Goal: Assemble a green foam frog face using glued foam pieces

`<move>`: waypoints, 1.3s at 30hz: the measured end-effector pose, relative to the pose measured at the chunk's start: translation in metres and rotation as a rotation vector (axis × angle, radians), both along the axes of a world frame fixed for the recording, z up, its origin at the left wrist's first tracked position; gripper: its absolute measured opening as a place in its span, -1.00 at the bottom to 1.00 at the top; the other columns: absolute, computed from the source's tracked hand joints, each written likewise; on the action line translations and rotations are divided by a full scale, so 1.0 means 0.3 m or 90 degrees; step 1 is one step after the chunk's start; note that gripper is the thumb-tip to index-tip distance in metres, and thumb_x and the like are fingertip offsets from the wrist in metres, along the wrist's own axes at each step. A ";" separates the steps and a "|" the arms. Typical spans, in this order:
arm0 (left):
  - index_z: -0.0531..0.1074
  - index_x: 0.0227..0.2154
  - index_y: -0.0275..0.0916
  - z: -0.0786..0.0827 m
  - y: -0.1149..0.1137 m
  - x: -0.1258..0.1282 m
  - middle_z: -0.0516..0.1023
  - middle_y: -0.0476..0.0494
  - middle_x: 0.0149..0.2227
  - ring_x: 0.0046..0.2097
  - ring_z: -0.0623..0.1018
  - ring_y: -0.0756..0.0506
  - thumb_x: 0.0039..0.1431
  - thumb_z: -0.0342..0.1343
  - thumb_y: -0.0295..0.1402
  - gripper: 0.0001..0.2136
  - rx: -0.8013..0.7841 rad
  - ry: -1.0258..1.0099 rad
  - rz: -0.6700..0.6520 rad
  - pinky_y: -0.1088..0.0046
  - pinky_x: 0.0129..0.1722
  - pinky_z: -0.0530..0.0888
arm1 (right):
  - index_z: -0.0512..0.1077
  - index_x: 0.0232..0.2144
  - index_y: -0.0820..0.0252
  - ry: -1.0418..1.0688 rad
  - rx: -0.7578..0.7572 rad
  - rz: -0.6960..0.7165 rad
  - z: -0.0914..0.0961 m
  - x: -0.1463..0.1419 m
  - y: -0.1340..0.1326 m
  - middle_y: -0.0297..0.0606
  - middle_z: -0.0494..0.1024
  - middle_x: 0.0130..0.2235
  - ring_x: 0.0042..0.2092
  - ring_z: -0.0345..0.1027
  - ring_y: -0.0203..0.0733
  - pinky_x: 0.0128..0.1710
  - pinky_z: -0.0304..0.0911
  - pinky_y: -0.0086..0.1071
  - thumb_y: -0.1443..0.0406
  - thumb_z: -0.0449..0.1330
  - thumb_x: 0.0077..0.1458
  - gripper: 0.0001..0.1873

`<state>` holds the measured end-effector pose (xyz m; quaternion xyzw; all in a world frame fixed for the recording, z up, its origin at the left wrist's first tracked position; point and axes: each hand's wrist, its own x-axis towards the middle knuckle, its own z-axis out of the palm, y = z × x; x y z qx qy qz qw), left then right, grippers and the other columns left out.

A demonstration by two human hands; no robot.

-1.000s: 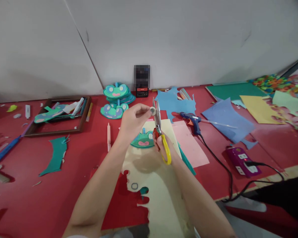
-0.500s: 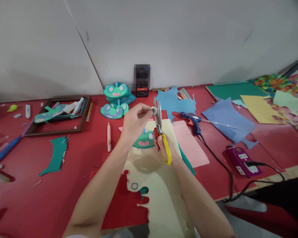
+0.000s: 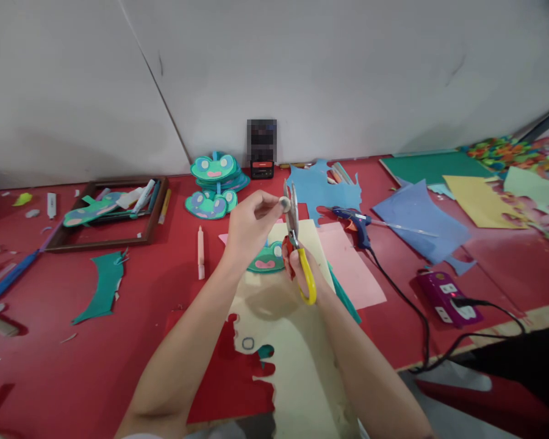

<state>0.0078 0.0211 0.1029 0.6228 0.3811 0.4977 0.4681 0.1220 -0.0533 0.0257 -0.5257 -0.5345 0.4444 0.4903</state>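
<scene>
Between thumb and fingertips, my left hand (image 3: pixel 251 225) pinches a small round pale piece (image 3: pixel 284 204). My right hand (image 3: pixel 304 268) is closed on scissors (image 3: pixel 307 277) with yellow and red handles, their blades pointing up and slightly parted beside the piece. Below the hands lies a cream sheet (image 3: pixel 302 341) with a scalloped left edge and a small drawn outline. On its upper part rests a green frog face cutout (image 3: pixel 266 262) with pink lips, partly covered by my hands.
More frog faces (image 3: pixel 213 174) are stacked near the wall. A wooden frame (image 3: pixel 105 244) with markers stands at left. At right lie a blue glue gun (image 3: pixel 357 222), a purple power strip (image 3: pixel 448 299) with a cord, a pink sheet (image 3: pixel 352 262) and a blue sheet (image 3: pixel 416 219).
Almost nothing differs. My left hand and the round piece have shifted very slightly to the right, while the scissors stay in nearly the same place.
</scene>
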 end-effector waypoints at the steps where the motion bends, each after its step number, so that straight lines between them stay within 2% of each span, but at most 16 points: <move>1: 0.41 -0.45 -0.24 0.000 0.000 0.000 0.58 -0.10 -0.35 -0.25 0.57 -0.05 0.06 0.13 -0.30 -0.88 0.000 0.000 0.000 0.41 -0.19 0.49 | 0.17 -0.43 0.15 0.000 0.006 -0.004 0.003 0.000 0.000 -0.43 0.14 -0.59 -0.56 0.03 -0.34 -0.60 -0.01 -0.44 -0.25 -0.12 -0.02 -0.41; 12: 0.41 -0.45 -0.24 0.000 0.002 -0.002 0.58 -0.11 -0.34 -0.24 0.56 -0.07 0.04 0.14 -0.22 -0.82 -0.012 0.006 -0.002 0.37 -0.16 0.47 | 0.18 -0.42 0.15 0.020 -0.005 0.021 -0.031 0.017 0.008 -0.42 0.16 -0.60 -0.57 0.03 -0.34 -0.62 -0.04 -0.42 -0.18 -0.05 0.02 -0.48; 18: 0.39 -0.49 -0.23 0.004 0.004 -0.004 0.57 -0.09 -0.38 -0.27 0.56 -0.05 0.04 0.15 -0.27 -0.85 -0.003 0.032 0.017 0.42 -0.22 0.47 | 0.15 -0.49 0.15 -0.011 -0.005 -0.024 0.010 0.005 -0.001 -0.39 0.20 -0.58 -0.56 0.03 -0.34 -0.62 -0.08 -0.42 -0.22 -0.03 -0.03 -0.44; 22: 0.42 -0.44 -0.24 0.008 0.009 -0.016 0.57 -0.10 -0.35 -0.26 0.56 -0.05 0.05 0.14 -0.26 -0.86 -0.013 0.021 -0.010 0.41 -0.20 0.48 | 0.17 -0.49 0.16 0.000 0.021 -0.020 0.021 0.000 -0.004 -0.41 0.15 -0.57 -0.56 0.00 -0.36 -0.62 -0.07 -0.43 -0.22 -0.07 -0.01 -0.44; 29: 0.45 -0.44 -0.25 0.011 0.025 -0.039 0.57 -0.11 -0.35 -0.26 0.56 -0.07 -0.02 0.19 -0.23 -0.82 -0.018 0.015 -0.054 0.38 -0.19 0.49 | 0.17 -0.41 0.15 0.006 0.010 0.037 -0.017 0.016 0.001 -0.42 0.12 -0.52 -0.55 -0.05 -0.37 -0.61 -0.03 -0.46 -0.22 -0.09 0.00 -0.44; 39: 0.45 -0.46 -0.24 0.014 0.024 -0.035 0.57 -0.10 -0.38 -0.26 0.56 -0.07 -0.03 0.19 -0.29 -0.87 -0.038 0.005 -0.059 0.36 -0.19 0.49 | 0.19 -0.39 0.15 0.014 0.009 0.035 -0.020 0.016 -0.001 -0.41 0.13 -0.52 -0.55 -0.05 -0.36 -0.60 -0.04 -0.45 -0.20 -0.08 0.02 -0.46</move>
